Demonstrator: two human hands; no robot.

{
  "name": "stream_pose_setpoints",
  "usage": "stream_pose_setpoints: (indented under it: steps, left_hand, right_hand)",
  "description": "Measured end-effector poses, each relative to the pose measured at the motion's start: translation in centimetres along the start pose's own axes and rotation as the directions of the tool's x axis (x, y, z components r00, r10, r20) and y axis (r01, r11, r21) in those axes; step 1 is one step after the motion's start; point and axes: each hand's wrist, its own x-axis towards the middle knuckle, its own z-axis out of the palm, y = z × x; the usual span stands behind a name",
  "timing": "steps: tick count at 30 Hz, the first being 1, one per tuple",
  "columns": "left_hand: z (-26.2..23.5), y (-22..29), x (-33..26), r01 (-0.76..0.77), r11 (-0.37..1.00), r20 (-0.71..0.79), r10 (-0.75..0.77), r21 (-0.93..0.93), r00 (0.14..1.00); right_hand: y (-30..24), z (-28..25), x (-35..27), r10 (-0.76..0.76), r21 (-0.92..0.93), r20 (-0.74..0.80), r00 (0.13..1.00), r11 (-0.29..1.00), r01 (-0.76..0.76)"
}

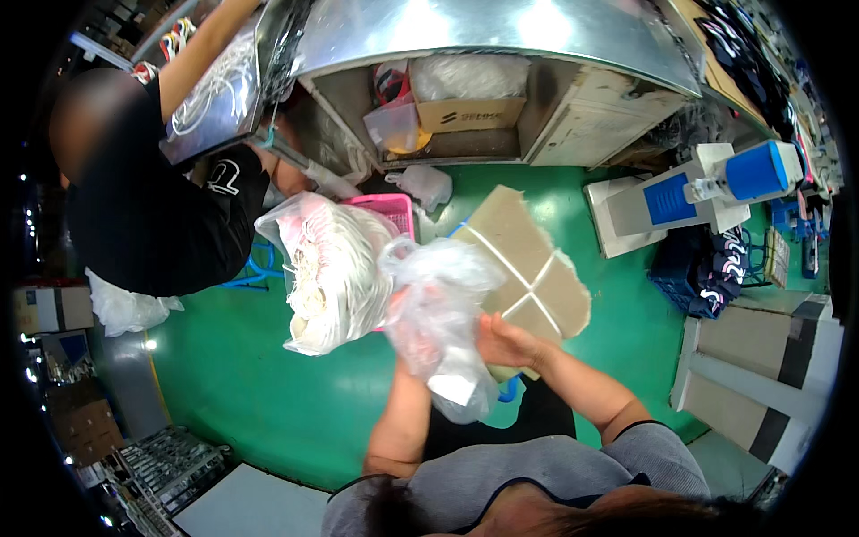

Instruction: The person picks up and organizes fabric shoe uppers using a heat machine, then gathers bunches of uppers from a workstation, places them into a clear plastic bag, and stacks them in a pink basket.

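Note:
A crumpled clear plastic bag [443, 291] is held up in front of me, above my lap, with a small white piece [454, 387] showing at its lower end. My left hand [405, 309] is on the bag's left side, blurred behind the film, its fingers mostly hidden. On the bag's right edge my right hand [503, 340] holds the film, thumb up. Just left stands a large clear bag full of white cords [331, 277], by a pink basket [394, 208]. Beyond my right hand lies a torn-edged cardboard piece [514, 237] crossed by white tape.
At the left a person in black [148, 206] sits reaching up to a metal table with white cords [215, 94]. Ahead stands a metal-topped bench [483, 31] with a cardboard box [470, 114] inside. A grey and blue machine [684, 197] and taped cartons [761, 358] are at right.

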Motion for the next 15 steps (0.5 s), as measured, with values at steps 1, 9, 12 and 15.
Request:
stream_pose_setpoints:
  steps: [1, 9, 12, 15]
  left_hand:
    - [3.5, -1.7, -0.5, 0.222, 0.954, -0.039, -0.234, -0.200, 0.971]
    - [20.9, -13.4, -8.0, -0.208, 0.667, 0.195, 0.095, 0.716, 0.976]
    - [22.0, -14.9, -8.0, -0.324, 0.490, 0.212, 0.271, 0.809, 0.939]
    - [21.2, -14.9, -7.7, 0.343, 0.824, 0.000, -0.384, -0.450, 0.923]
  right_hand:
    - [-0.6, -0.7, -2.4, -0.045, 0.160, 0.008, 0.999, 0.986, 0.043]
    - [-15.6, -12.9, -17.3, -0.326, 0.236, -0.417, 0.848, 0.863, 0.448]
    - [-17.5, -17.0, -17.3, -0.509, 0.161, -0.294, 0.809, 0.808, 0.567]
    - [-18.7, -13.6, -16.4, -0.136, 0.191, -0.180, 0.974, 0.967, 0.170]
